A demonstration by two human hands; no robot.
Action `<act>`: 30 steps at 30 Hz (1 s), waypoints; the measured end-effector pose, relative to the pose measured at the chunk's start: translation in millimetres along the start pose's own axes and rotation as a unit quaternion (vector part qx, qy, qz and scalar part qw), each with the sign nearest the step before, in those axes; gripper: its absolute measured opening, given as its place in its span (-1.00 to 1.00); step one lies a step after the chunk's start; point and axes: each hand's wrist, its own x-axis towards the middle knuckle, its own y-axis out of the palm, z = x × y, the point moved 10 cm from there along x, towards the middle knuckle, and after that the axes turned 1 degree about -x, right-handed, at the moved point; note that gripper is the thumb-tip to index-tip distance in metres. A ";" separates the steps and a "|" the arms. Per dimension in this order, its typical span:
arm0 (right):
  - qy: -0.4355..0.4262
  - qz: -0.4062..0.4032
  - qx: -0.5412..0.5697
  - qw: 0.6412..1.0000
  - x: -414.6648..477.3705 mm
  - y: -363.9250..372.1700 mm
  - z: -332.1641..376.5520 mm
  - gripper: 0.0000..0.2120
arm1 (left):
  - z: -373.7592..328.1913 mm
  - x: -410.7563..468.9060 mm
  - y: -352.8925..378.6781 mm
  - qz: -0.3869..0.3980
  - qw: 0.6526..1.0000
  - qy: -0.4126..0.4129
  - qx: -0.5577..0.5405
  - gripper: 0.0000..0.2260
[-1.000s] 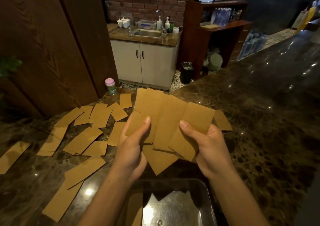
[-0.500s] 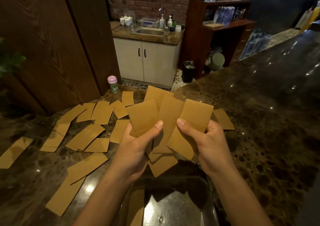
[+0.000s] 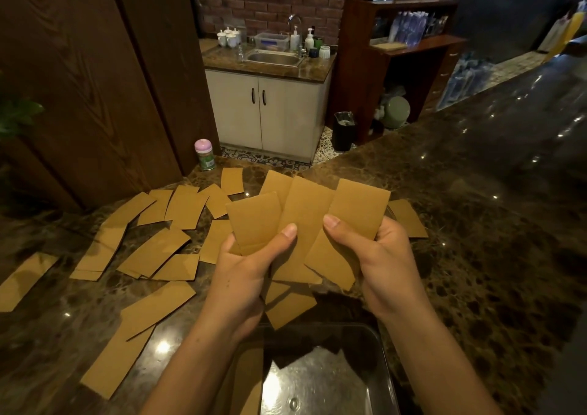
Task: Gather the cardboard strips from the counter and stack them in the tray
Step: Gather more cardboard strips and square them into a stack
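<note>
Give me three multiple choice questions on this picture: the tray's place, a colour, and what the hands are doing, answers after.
1. Where on the counter is the tray? A far edge. B near edge, below the left hand and right hand. C left end.
2. The small jar has a lid coloured: A blue. B pink. C black.
3. The raised cardboard strips are held by: A left hand only. B right hand only. C both hands.
Answers: 1 B, it sits nearest the camera. 2 B, pink cap. 3 C, both thumbs pinch the fan.
</note>
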 end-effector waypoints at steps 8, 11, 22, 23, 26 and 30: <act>-0.148 0.037 -0.032 0.988 -3.8 0.1 40.9 -0.84 | 10.1 -3.4 -3.4 -0.011 0.997 -0.070 -0.007 -0.51; -0.303 0.146 -0.117 0.934 -22.3 15.9 75.7 -0.81 | 14.0 -5.0 -7.3 -0.009 0.994 -0.104 -0.020 -0.38; -0.341 0.300 -0.424 0.784 -40.9 38.1 46.4 -0.69 | 7.5 -9.2 12.7 0.090 0.981 -0.136 -0.102 -0.56; -0.338 0.301 -0.440 0.775 -40.6 38.4 44.7 -0.68 | 6.2 -9.1 10.6 0.081 0.986 -0.121 -0.082 -0.56; -0.284 0.287 -0.440 0.802 -35.0 32.3 40.1 -0.69 | 3.3 -8.4 2.9 0.044 0.995 -0.080 -0.042 -0.59; -0.134 0.212 -0.308 0.918 -18.2 6.7 41.2 -0.83 | -3.0 -4.4 -4.1 0.020 0.999 -0.041 -0.028 -0.54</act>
